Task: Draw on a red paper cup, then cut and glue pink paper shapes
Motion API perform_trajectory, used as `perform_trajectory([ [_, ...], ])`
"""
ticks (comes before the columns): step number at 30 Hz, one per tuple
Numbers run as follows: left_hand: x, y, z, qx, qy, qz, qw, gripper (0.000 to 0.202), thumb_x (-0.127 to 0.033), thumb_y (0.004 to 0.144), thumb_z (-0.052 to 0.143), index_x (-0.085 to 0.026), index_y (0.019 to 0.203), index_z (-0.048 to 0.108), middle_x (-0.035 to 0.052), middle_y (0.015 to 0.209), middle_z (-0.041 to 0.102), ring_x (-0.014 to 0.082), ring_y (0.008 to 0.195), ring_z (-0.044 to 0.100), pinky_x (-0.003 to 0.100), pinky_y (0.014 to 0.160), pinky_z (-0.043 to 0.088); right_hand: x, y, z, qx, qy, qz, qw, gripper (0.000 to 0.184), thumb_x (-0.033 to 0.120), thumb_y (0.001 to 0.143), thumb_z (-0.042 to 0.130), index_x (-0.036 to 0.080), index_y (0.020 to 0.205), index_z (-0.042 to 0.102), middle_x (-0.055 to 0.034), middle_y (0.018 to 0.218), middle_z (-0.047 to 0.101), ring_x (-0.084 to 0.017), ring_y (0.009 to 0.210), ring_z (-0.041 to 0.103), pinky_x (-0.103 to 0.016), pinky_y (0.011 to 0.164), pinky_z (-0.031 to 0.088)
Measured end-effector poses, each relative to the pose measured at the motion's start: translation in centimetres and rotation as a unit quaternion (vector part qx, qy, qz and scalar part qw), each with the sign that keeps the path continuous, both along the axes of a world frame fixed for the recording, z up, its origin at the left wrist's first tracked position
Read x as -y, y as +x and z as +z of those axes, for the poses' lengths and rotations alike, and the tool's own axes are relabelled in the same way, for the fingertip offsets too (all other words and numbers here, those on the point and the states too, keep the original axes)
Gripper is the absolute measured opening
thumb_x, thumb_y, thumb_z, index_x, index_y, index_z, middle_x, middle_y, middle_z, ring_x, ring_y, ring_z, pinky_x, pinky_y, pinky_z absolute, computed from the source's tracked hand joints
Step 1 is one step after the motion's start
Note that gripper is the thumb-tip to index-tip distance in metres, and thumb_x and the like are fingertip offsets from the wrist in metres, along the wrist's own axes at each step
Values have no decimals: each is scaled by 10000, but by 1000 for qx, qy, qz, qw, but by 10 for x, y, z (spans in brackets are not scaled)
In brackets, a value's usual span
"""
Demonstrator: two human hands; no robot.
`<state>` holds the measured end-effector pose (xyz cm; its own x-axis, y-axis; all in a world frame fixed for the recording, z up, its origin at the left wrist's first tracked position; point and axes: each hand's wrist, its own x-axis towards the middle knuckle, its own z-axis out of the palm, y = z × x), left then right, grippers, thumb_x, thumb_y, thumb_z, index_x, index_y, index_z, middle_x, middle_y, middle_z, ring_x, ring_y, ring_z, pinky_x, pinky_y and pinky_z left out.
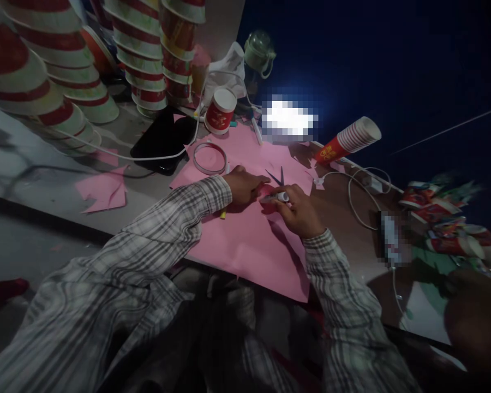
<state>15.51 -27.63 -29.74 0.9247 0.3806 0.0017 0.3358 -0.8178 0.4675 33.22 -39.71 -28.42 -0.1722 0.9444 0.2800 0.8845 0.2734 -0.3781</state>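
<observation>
On a large pink paper sheet (245, 248), my left hand (242, 186) rests with its index finger stretched to the right, fingertips at a small, darker pink paper piece (265, 190). My right hand (300, 210) is closed around a white marker (283, 196), whose pointed end faces left beside that piece. Scissors (279, 177) with dark blades lie just beyond both hands. A thin round ring (210, 158) lies up and left of my left hand. Under the left wrist pokes out a yellow-ended stick (223, 215), mostly hidden.
Tall stacks of red and white paper cups (141, 65) stand at the left. A black tablet-like device (163, 142), a single cup (221, 112) and a leaning cup stack (347, 140) surround the sheet. White cables (352, 202) cross the table; decorated cups (454, 240) lie right.
</observation>
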Motion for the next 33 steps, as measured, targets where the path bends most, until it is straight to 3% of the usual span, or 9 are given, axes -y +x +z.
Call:
perform_trajectory([
  [7, 3, 3, 2, -10, 16, 18, 1000, 500, -224, 932, 441, -150, 1425, 468, 112, 1144, 711, 245, 1063, 635, 403, 1043, 355, 22, 8, 4, -12, -12, -7, 1000, 206, 362, 954, 530, 222, 990, 676, -84, 947, 709, -255, 871, 605, -423, 788, 476],
  [10, 3, 6, 2, -17, 3, 23, 1000, 487, -196, 934, 417, -131, 1412, 480, 125, 1109, 723, 248, 1052, 661, 395, 1015, 394, 19, 0, 4, -21, -9, 9, 1000, 208, 354, 957, 528, 218, 985, 682, -83, 938, 706, -250, 872, 600, -413, 785, 475],
  [14, 5, 6, -5, 51, 23, 44, 997, 443, -185, 906, 444, -124, 1334, 541, 113, 1065, 740, 246, 991, 693, 412, 1017, 404, 8, -9, 2, -13, 5, 19, 1000, 200, 340, 953, 533, 195, 980, 668, -86, 910, 698, -243, 842, 587, -400, 777, 458],
  [21, 2, 5, -17, 92, 41, 24, 995, 449, -207, 888, 463, -117, 1319, 548, 103, 1031, 744, 252, 956, 697, 392, 967, 442, 15, 1, 9, 3, -30, 48, 998, 217, 363, 966, 503, 220, 981, 665, -81, 913, 690, -246, 848, 573, -407, 776, 443],
  [27, 0, 6, -18, 78, 36, 36, 996, 411, -215, 907, 438, -126, 1291, 555, 108, 1042, 741, 240, 968, 691, 389, 971, 431, 4, -8, 10, 15, -36, 59, 997, 237, 381, 970, 480, 216, 978, 650, -91, 921, 684, -251, 852, 573, -415, 790, 443],
  [33, -2, 6, -18, 64, 27, 24, 997, 459, -220, 898, 429, -120, 1335, 529, 112, 1086, 734, 240, 994, 683, 384, 986, 423, 10, -1, 11, 15, -46, 63, 997, 215, 359, 967, 490, 220, 967, 655, -83, 912, 697, -247, 835, 569, -413, 777, 437],
])
